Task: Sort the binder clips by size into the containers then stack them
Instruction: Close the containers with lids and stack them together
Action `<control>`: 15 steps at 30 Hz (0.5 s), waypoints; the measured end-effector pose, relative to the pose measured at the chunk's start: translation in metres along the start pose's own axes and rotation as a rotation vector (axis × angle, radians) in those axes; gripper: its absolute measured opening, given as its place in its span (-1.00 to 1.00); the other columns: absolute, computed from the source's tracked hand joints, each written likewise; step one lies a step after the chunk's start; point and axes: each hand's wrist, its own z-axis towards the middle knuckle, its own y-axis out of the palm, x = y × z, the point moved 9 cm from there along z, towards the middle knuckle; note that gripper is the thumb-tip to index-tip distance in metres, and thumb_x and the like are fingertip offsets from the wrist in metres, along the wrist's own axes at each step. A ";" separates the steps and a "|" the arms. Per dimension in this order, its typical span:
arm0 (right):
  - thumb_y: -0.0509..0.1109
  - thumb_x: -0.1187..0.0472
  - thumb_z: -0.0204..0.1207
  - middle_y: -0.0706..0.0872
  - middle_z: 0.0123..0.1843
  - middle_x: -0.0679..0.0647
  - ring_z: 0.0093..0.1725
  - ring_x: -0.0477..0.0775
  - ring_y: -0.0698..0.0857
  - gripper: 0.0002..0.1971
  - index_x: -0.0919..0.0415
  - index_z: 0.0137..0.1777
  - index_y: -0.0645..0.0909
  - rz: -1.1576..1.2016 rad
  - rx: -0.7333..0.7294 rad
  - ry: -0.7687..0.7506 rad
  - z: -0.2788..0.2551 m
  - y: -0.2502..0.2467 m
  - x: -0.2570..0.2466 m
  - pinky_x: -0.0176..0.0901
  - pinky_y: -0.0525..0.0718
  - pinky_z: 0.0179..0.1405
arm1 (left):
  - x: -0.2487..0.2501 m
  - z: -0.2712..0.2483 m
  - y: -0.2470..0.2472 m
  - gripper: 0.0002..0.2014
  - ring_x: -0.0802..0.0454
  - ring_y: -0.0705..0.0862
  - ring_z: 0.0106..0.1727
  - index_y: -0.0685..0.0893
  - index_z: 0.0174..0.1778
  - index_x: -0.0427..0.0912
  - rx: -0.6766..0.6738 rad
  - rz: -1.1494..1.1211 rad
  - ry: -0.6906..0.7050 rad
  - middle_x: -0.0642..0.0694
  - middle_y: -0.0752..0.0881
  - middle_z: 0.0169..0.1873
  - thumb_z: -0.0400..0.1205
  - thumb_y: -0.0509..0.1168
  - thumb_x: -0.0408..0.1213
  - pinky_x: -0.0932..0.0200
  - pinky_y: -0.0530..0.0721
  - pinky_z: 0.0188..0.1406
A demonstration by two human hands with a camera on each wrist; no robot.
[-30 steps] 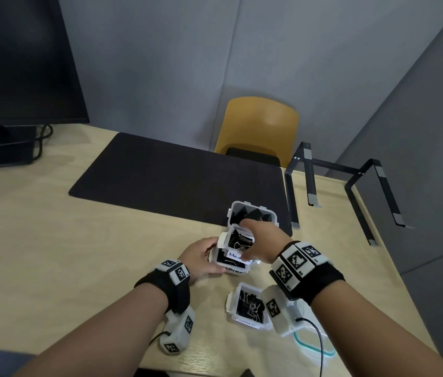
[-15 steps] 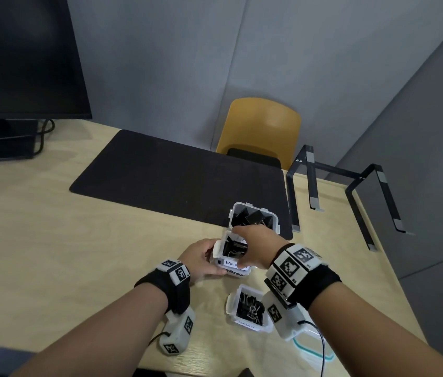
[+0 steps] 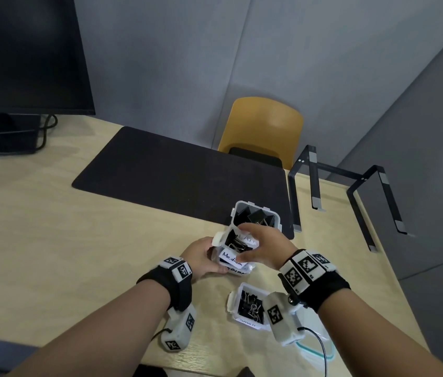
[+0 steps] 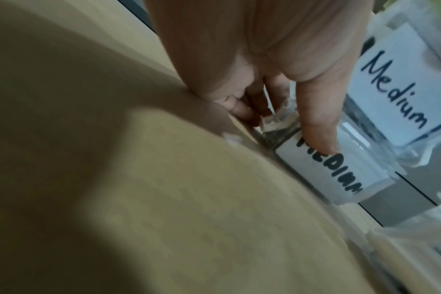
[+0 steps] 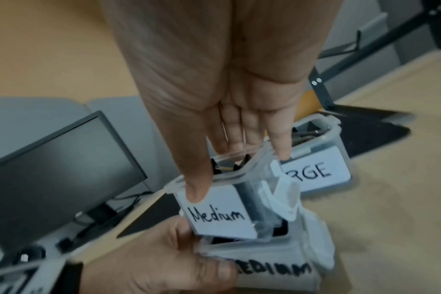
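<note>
Nearest the person, a small clear plastic container with a white label (image 3: 250,306) sits on the pale wooden desk (image 3: 51,240), open-topped and holding small black binder clips (image 3: 251,304). It lies just beside the right wrist, apart from both hands.

A little further on, the left hand (image 3: 201,258) grips the lower clear plastic container labelled "MEDIUM" in block letters (image 5: 269,266), which stands on the desk; the thumb is curled onto its labelled front and the other fingers (image 4: 242,109) wrap round its side. The right hand (image 3: 265,247) holds the upper clear plastic container with a handwritten "Medium" label (image 3: 232,258) from above, thumb pressed on the label side and fingers reaching over the far rim, so the hand is clamped on it. This upper container is tilted, and its base sits at the mouth of the lower one; whether it is seated cannot be told. Black binder clips with silver wire handles (image 3: 235,243) show inside it.

Just behind these stands a clear plastic container with a white label ending "RGE" (image 5: 320,159), filled with bigger black clips, resting at the near right corner of the dark rectangular desk mat (image 3: 182,180).

Further back, a black metal stand (image 3: 351,180) is at the right, a black monitor (image 3: 24,50) at the left, and a yellow chair (image 3: 264,126) behind the desk.
</note>
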 end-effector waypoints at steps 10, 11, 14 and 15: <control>0.57 0.23 0.35 0.51 0.48 0.00 0.46 0.02 0.47 -0.24 0.02 0.54 0.33 -0.173 -0.043 -0.038 -0.003 0.002 -0.013 -0.22 0.43 0.32 | 0.004 -0.001 0.001 -0.51 0.04 0.71 0.11 0.61 0.05 0.10 -0.018 0.025 0.021 -0.03 0.74 0.06 0.31 0.58 -0.40 0.09 0.64 0.21; 0.57 0.23 0.35 0.51 0.48 0.00 0.45 0.02 0.47 -0.24 0.02 0.54 0.33 -0.166 -0.041 -0.037 -0.004 0.002 -0.013 -0.22 0.44 0.32 | 0.003 -0.001 0.001 -0.51 0.04 0.70 0.11 0.61 0.04 0.12 -0.017 0.027 0.022 -0.04 0.74 0.06 0.30 0.58 -0.40 0.07 0.64 0.22; 0.57 0.22 0.35 0.54 0.44 0.02 0.42 0.04 0.50 -0.27 0.03 0.51 0.36 -0.185 -0.044 -0.041 -0.004 0.002 -0.014 -0.19 0.46 0.29 | 0.004 -0.001 0.000 -0.51 0.05 0.70 0.10 0.60 0.02 0.12 -0.012 0.023 0.021 -0.04 0.73 0.06 0.31 0.58 -0.43 0.11 0.64 0.20; 0.57 0.21 0.34 0.56 0.42 0.02 0.40 0.05 0.52 -0.27 0.02 0.50 0.37 -0.206 -0.049 -0.041 -0.003 0.002 -0.015 -0.18 0.48 0.26 | 0.004 -0.001 0.001 -0.51 0.08 0.70 0.08 0.60 0.04 0.10 -0.012 0.027 0.015 -0.03 0.73 0.05 0.31 0.58 -0.43 0.15 0.64 0.18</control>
